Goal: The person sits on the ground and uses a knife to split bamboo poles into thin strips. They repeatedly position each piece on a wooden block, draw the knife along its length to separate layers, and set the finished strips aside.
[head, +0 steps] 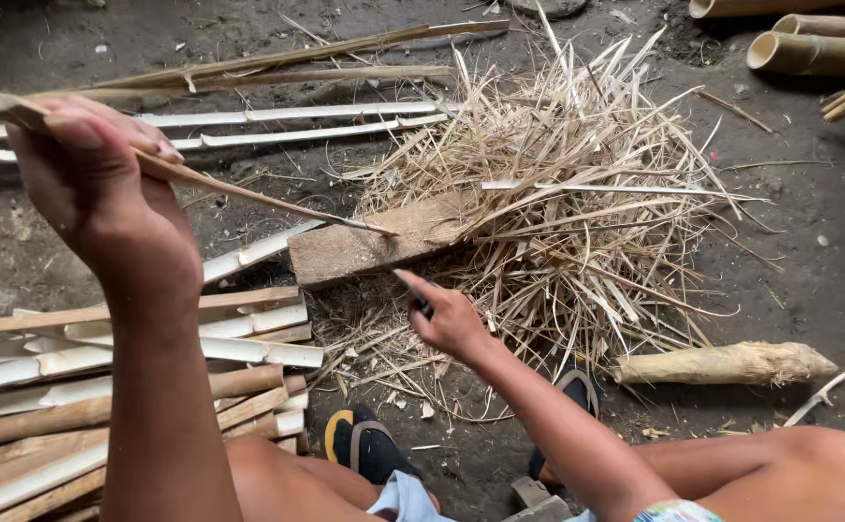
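Left hand (94, 184) clamped on bamboo strip (248, 193), tip over wood block (374, 246); right hand (447, 319) grips dark tool.

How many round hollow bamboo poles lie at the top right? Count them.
3: one round hollow bamboo pole along the top edge, one below it, one lowest. Others may be hidden outside the frame.

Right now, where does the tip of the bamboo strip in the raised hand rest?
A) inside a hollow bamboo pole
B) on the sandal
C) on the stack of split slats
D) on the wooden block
D: the left hand holds the bamboo strip, whose pointed tip touches the wooden block beside the pile of shavings.
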